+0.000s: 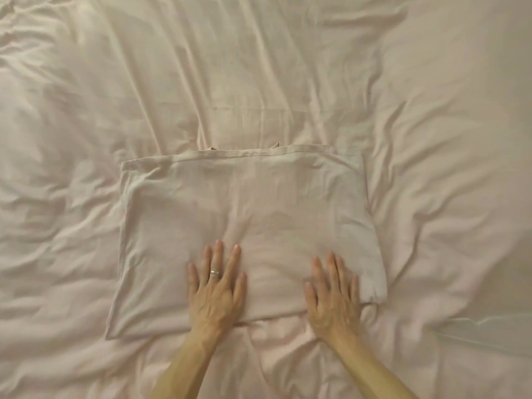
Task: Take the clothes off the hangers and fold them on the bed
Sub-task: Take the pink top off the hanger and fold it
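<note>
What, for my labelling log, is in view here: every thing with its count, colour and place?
folded garment: one, pale pinkish-white, flat on the middle of the bed
bed: one, covered in a wrinkled pale pink sheet, fills the whole view
ring: one, silvery, on a finger of the left hand
left hand: one, flat on the garment's near edge, fingers straight
right hand: one, flat on the garment's near right part, fingers straight

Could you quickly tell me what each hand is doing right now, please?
Left hand: open, fingers straight, flat on the folded garment.
Right hand: open, fingers straight, flat on it too.
</note>
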Demonstrator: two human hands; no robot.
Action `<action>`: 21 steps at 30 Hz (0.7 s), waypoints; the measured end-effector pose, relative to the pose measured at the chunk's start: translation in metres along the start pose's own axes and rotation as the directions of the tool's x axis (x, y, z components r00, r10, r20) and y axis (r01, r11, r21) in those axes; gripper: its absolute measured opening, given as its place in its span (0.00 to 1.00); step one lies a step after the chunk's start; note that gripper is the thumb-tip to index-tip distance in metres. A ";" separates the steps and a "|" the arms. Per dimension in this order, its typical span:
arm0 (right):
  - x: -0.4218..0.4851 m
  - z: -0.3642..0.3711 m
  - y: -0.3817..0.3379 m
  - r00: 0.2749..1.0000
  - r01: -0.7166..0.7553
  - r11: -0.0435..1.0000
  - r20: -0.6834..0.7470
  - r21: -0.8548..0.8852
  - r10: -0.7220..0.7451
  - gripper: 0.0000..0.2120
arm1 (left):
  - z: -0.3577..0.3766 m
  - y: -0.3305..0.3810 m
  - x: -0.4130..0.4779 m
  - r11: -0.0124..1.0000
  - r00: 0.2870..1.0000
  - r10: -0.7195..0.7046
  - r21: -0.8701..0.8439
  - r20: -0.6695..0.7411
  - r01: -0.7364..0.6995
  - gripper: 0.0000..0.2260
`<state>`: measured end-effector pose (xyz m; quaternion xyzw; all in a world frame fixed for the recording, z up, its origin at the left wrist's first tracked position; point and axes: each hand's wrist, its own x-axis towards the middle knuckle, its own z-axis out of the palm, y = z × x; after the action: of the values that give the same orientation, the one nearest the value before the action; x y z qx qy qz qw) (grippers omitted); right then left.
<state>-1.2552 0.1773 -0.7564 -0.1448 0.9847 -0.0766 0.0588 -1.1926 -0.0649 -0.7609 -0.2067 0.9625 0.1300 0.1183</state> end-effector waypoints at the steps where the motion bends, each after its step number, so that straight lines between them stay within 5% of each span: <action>1: -0.010 -0.006 0.018 0.999 -0.042 0.999 -0.030 -0.028 0.041 0.26 | -0.001 0.003 -0.006 1.000 0.999 -0.030 -0.006 0.026 0.031 0.29; 5: -0.020 -0.030 0.070 0.934 -0.330 0.940 -0.114 0.087 0.339 0.27 | 0.002 0.036 -0.016 0.991 0.988 -0.104 -0.071 0.112 0.112 0.31; 8: -0.019 -0.048 0.093 0.845 -0.502 0.762 0.043 0.410 0.533 0.24 | 0.011 0.068 -0.031 0.996 0.992 0.084 -0.049 0.090 -0.080 0.34; 11: -0.013 -0.064 0.103 0.806 -0.589 0.629 0.314 0.508 0.501 0.12 | 0.017 0.108 -0.048 0.956 0.950 0.294 -0.050 0.103 -0.290 0.39; 13: -0.009 -0.060 0.111 0.773 -0.634 0.550 0.446 0.544 0.451 0.13 | 0.020 0.136 -0.055 0.940 0.935 0.340 -0.065 0.103 -0.335 0.41; 16: -0.009 -0.052 0.126 0.773 -0.634 0.458 0.494 0.624 0.398 0.19 | 0.022 0.171 -0.059 0.947 0.947 0.316 -0.079 0.062 -0.311 0.40; 21: -0.012 -0.066 0.136 0.837 -0.547 0.431 0.456 0.718 0.302 0.09 | 0.018 0.201 -0.053 0.979 0.977 0.202 -0.028 0.069 -0.200 0.23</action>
<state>-1.2903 0.3186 -0.7136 0.1466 0.8163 -0.4919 0.2648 -1.2284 0.1368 -0.7222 -0.1048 0.9722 0.1585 0.1370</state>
